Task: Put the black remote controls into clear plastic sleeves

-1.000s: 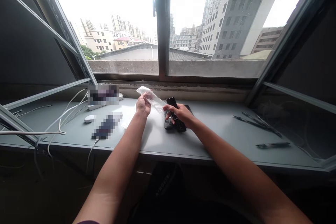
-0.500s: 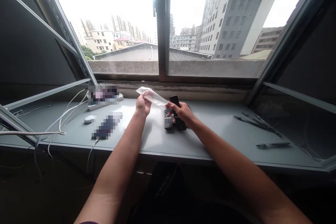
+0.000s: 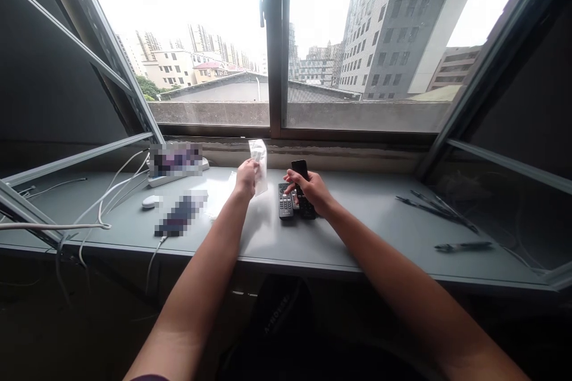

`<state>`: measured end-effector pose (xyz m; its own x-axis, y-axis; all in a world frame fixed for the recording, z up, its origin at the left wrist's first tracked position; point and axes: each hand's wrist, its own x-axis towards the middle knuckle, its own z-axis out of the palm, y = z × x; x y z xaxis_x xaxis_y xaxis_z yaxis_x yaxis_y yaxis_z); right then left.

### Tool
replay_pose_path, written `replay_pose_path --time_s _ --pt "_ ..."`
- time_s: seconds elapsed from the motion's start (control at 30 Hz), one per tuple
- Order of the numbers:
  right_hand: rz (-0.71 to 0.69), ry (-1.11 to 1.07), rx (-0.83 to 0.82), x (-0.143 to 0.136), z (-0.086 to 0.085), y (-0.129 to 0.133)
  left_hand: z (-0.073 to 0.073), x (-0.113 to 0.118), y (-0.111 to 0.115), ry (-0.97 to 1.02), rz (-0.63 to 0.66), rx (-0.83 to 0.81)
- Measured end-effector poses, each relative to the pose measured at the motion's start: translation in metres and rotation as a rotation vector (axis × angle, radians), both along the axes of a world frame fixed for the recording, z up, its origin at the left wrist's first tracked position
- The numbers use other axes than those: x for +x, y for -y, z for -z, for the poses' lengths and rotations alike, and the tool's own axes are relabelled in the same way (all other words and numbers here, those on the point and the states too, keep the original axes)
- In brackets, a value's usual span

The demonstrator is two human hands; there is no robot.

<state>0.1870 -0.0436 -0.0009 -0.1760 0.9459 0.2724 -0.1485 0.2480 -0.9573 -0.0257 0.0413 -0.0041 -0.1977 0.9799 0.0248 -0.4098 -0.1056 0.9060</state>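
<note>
My left hand [image 3: 247, 177] is closed on a thin, translucent white plastic sleeve [image 3: 260, 161], which hangs upright above the grey table. To its right, my right hand [image 3: 313, 189] grips a black remote [image 3: 300, 168], tilted with its top end raised. A second dark remote with light buttons [image 3: 286, 205] lies on the table just left of my right hand. Another remote shows partly beneath my right hand, mostly hidden by the fingers.
A power strip [image 3: 203, 165], a white mouse-shaped item [image 3: 151, 202], a blurred-out phone-like item [image 3: 179, 217] and white cables [image 3: 107, 196] are on the left. Dark pens or cables [image 3: 435, 211] and a pen [image 3: 463, 247] lie right. Metal frame bars [image 3: 75, 161] slant at both sides.
The plastic sleeve has come away from my right hand and now hangs upright in my left hand alone. My right hand stays with the black remote.
</note>
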Motion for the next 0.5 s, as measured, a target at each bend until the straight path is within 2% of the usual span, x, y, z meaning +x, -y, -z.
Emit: replay_pose_path --time_s 0.07,0.13,0.27,0.33,0.4,0.5 --pt "-0.006 0.002 -0.017 0.0 0.0 0.0 0.0 -0.003 -0.001 -0.212 -0.053 0.017" --pt "-0.012 0.008 -0.031 0.0 0.0 0.001 -0.002 -0.012 -0.001 -0.39 -0.035 0.021" --pt "-0.02 0.025 -0.042 0.0 -0.002 0.004 -0.014 -0.052 0.004 -0.714 0.005 0.036" --pt "-0.026 0.032 -0.039 0.0 -0.003 0.004 -0.018 -0.076 0.008 -0.832 -0.028 0.05" --pt "-0.029 0.038 -0.033 0.0 -0.002 0.004 -0.02 -0.095 0.012 -0.809 -0.041 -0.027" --pt "-0.027 0.042 -0.031 0.0 -0.001 0.003 -0.017 -0.106 0.022 -0.708 -0.238 -0.067"
